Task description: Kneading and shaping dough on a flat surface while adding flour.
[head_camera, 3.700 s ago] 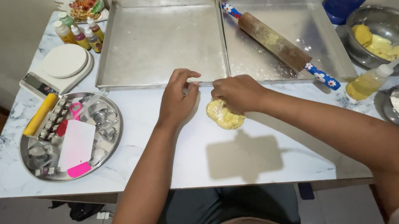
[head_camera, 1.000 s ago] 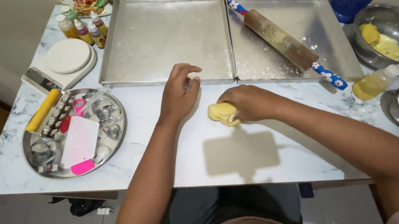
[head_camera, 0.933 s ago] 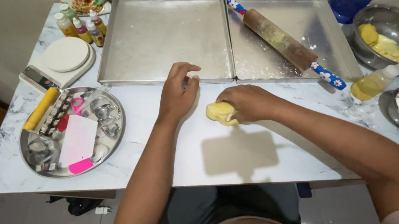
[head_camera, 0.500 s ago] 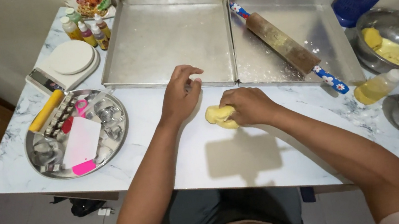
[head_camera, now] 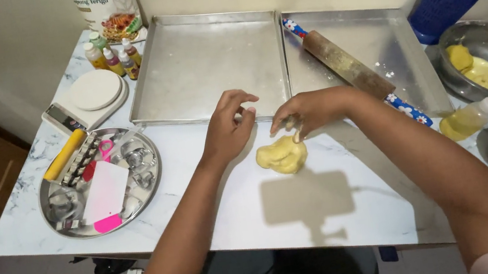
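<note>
Head camera looks down at a white marble table (head_camera: 308, 224). Near its middle lies a lump of yellow dough (head_camera: 282, 154). The right hand (head_camera: 311, 112) hovers over the lump's far edge, fingertips pinched on a small bit of dough. The left hand (head_camera: 228, 130) rests just left of the lump, fingers loosely curled, holding nothing. Further left sits a round metal tray (head_camera: 152, 192) of cutters. Beyond the hands lie two baking trays (head_camera: 206, 59), a rolling pin (head_camera: 346, 67) across the right one.
</note>
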